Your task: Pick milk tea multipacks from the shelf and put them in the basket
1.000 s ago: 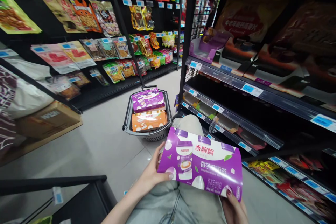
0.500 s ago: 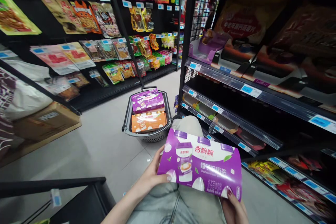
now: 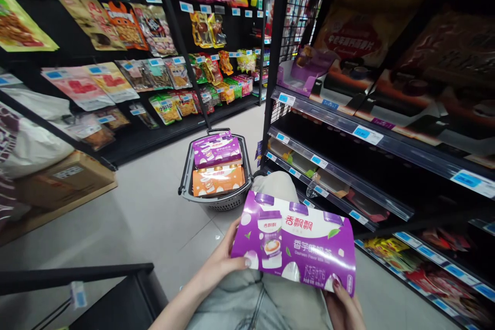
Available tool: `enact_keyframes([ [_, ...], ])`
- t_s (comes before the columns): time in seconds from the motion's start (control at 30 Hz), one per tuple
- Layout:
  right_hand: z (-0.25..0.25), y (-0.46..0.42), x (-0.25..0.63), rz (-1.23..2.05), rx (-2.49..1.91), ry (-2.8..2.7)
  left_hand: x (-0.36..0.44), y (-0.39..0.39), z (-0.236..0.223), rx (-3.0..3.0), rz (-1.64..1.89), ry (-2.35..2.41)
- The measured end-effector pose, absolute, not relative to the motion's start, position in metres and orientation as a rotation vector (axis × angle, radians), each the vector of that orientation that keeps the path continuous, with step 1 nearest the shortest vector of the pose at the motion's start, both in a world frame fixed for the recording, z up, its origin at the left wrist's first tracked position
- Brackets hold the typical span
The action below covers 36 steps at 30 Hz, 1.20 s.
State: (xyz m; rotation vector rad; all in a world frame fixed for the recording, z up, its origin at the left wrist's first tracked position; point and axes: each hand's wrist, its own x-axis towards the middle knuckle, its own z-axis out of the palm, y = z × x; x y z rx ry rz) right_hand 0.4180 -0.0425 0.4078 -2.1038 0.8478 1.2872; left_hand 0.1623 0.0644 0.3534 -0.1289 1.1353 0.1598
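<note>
A purple and white multipack of milk tea cups is held over my lap, its printed front tilted up toward me. My left hand grips its left end, thumb on the front face. At the lower right corner my right hand holds it the same way, thumb in front and the other fingers mostly hidden behind. Beyond my knee, a grey shopping basket stands on the floor. Inside it lie an orange multipack and a purple multipack, with another purple pack partly hidden behind.
Close on my right rises a black shelf rack with price tags and large bags. Snack packets hang on another rack at the left. A cardboard box and a white bag sit at far left, above a black frame.
The view has shifted very slightly. Both hands keep the same hold on the purple multipack, and the basket's contents look the same.
</note>
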Motion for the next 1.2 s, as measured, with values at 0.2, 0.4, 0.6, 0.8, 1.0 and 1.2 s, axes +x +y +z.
enact_keyframes([
  [0.2, 0.407, -0.04, 0.417, 1.31, -2.089, 0.834, 0.17, 0.068, 0.355, -0.044, 0.142, 1.24],
  [0.4, 0.408, -0.038, 0.419, 1.333, -2.146, 0.838, 0.172, 0.072, 0.361, 0.041, 0.123, 1.271],
  [0.6, 0.411, -0.034, 0.418, 1.307, -2.106, 0.873, 0.165, 0.069, 0.356, -0.17, 0.156, 1.135],
  [0.8, 0.41, -0.036, 0.418, 1.296, -2.117, 0.871, 0.173, 0.063, 0.355, -0.067, 0.185, 1.277],
  [1.0, 0.41, -0.036, 0.416, 1.3, -2.152, 0.844, 0.164, 0.061, 0.355, -0.11, 0.155, 1.179],
  [1.2, 0.409, -0.038, 0.417, 1.343, -2.185, 0.751, 0.169, 0.066, 0.356, -0.117, 0.162, 1.204],
])
